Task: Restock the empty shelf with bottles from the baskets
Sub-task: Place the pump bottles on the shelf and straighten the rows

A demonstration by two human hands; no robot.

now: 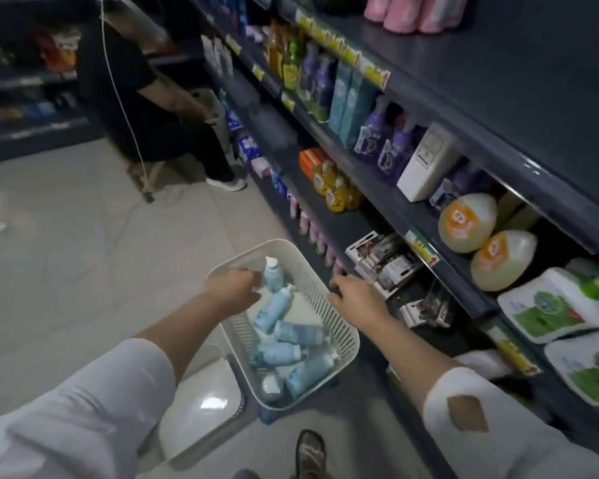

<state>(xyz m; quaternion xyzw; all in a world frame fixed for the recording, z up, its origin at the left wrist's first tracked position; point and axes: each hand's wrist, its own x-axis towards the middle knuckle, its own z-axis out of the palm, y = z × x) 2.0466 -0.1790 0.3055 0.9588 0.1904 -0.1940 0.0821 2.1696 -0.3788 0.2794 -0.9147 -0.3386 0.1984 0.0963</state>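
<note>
Well, the job looks barely begun: the blue bottles (274, 307) sit in the white basket (339, 326) beside the shelf (357, 224), the right hand (355, 295) curls its grip over the rim, and I cannot tell the left hand (234, 288)'s grip.

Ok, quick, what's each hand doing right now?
Left hand: fingers curled down at the left rim of the basket, beside a blue bottle; grip cannot be told.
Right hand: grips the right rim of the basket.
</note>
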